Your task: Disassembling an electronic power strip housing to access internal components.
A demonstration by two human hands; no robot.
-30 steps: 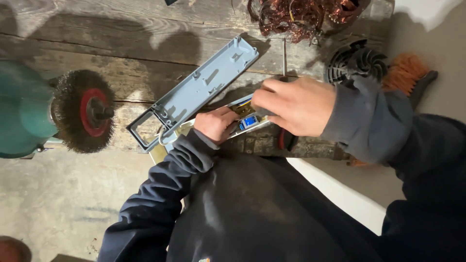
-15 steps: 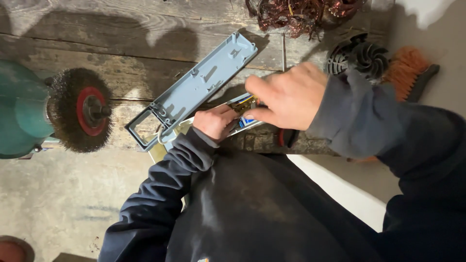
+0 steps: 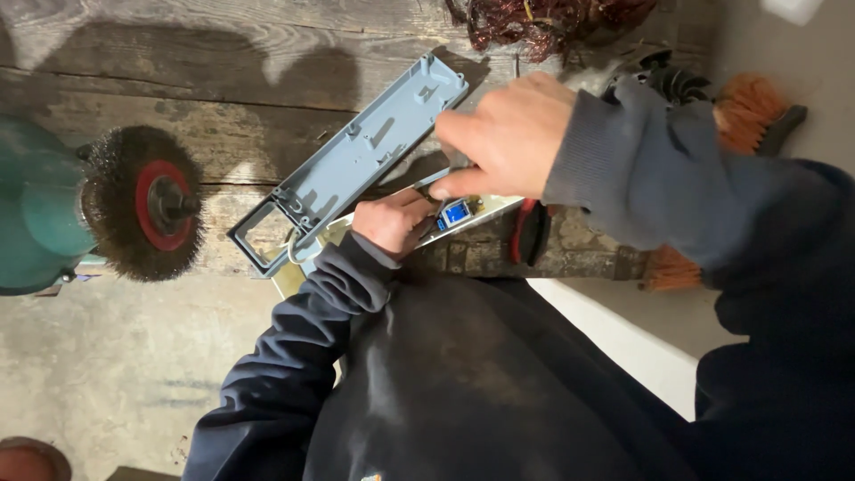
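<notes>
Head view: grey housing (image 3: 356,165) long axis diagonal, circuit board (image 3: 463,214) pinched by left hand (image 3: 392,221), right hand (image 3: 508,134) fingers.

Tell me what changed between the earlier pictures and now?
The right hand moved up and away from the body, off the board toward the grey cover. The left hand stayed on the board. The cover and wire wheel did not move.

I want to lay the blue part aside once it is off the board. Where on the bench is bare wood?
Bare planks lie above the grey cover, between the wire wheel and the copper windings. It is crowded by the circuit board, where the left hand and right hand meet, and toward the orange brush.
</notes>
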